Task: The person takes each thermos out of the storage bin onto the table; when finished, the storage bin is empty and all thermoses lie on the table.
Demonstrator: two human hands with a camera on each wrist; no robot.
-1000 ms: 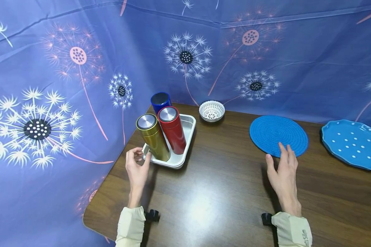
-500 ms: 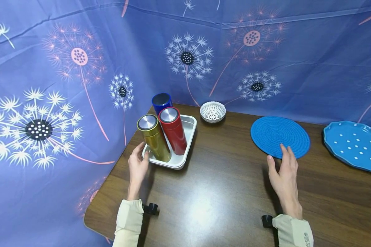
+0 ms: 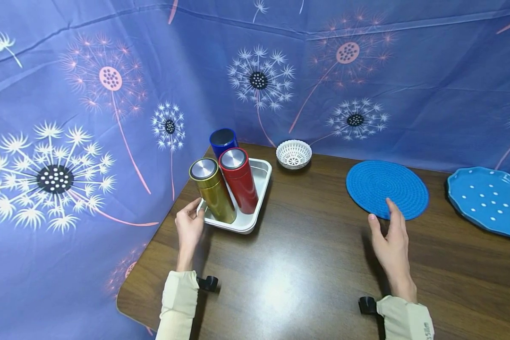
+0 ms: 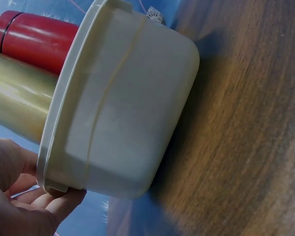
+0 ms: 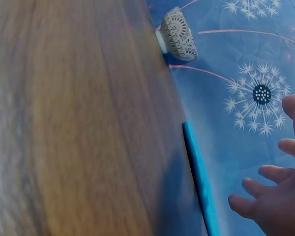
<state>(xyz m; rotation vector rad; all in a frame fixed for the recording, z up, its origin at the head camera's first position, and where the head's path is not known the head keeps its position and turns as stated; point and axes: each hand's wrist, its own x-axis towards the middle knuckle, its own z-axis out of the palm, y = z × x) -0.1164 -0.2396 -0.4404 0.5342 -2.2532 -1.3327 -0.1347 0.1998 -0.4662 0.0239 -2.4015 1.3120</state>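
My left hand (image 3: 189, 231) grips the near left corner of a white tray (image 3: 261, 175). In the left wrist view, the thumb lies at the tray's rim and curled fingers (image 4: 66, 204) reach under it. A gold flask (image 3: 218, 204) and a red flask (image 3: 243, 191) stand upright in the tray, both with silver lids. Behind them is a blue flask (image 3: 223, 138), its lower part hidden by the other two. My right hand (image 3: 392, 248) hovers with spread fingers, holding nothing, its fingertips overlapping the near edge of a round blue woven placemat (image 3: 384, 186).
A small white openwork bowl (image 3: 294, 155) sits at the table's back edge, right of the tray. Far right lies a blue plate (image 3: 488, 200) with white dots and a wavy rim. Blue dandelion-print cloth (image 3: 204, 61) hangs behind and left of the wooden table (image 3: 314, 236).
My left hand's fingers have gone from loosely bent beside the tray's corner to gripping its rim. The right hand stays nearly in place. The head view has shifted slightly.
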